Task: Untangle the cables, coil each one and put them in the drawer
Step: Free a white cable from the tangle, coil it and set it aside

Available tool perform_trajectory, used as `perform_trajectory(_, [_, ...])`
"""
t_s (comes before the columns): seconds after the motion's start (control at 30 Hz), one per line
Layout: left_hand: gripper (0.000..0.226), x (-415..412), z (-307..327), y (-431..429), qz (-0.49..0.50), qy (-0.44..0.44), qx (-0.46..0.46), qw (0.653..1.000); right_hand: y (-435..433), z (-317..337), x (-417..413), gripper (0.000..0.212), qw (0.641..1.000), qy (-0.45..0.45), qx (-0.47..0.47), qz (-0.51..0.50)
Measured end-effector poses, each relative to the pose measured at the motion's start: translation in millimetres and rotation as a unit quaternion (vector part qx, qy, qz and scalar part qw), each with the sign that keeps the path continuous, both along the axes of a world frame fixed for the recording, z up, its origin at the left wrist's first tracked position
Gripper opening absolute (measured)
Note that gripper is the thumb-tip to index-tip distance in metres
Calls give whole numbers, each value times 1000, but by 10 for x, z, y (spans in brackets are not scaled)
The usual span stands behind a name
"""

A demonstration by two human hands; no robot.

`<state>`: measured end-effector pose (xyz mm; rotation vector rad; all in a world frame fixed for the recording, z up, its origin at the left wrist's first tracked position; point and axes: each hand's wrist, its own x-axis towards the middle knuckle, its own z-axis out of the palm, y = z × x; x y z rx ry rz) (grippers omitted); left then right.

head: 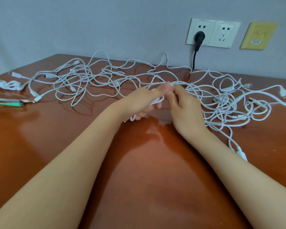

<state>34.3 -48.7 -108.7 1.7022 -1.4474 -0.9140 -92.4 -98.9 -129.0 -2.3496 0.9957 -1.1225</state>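
Note:
A wide tangle of white cables sprawls across the back of the brown table, with a denser knot of white cables at the right. My left hand is closed around a small loop of white cable, with an end sticking out below the fist. My right hand pinches the same cable right beside the left thumb. Both hands meet just above the table's middle. No drawer is in view.
A small coiled white cable and a green cable lie at the far left edge. A black plug sits in a wall socket, its cord dropping behind the table. A white inline plug lies by my right forearm.

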Motion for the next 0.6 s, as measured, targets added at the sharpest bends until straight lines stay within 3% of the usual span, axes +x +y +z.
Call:
perform_trajectory(0.07, [44,-8,97,-31,-54,61,15,997,-19,-9,6,18,1000,-25,14,-5])
perform_trajectory(0.17, [33,-4,63,-20,-68,70,20,995,-25,-13,24,11,998,-45,43,-8])
perform_trajectory(0.37, [34,27,74,4,-57,117,-4,991,-7,-19,31,14,998,-41,36,-6])
perform_trajectory(0.6, [39,19,33,-53,-8,66,-28,997,13,35,17,17,992,-85,98,-9])
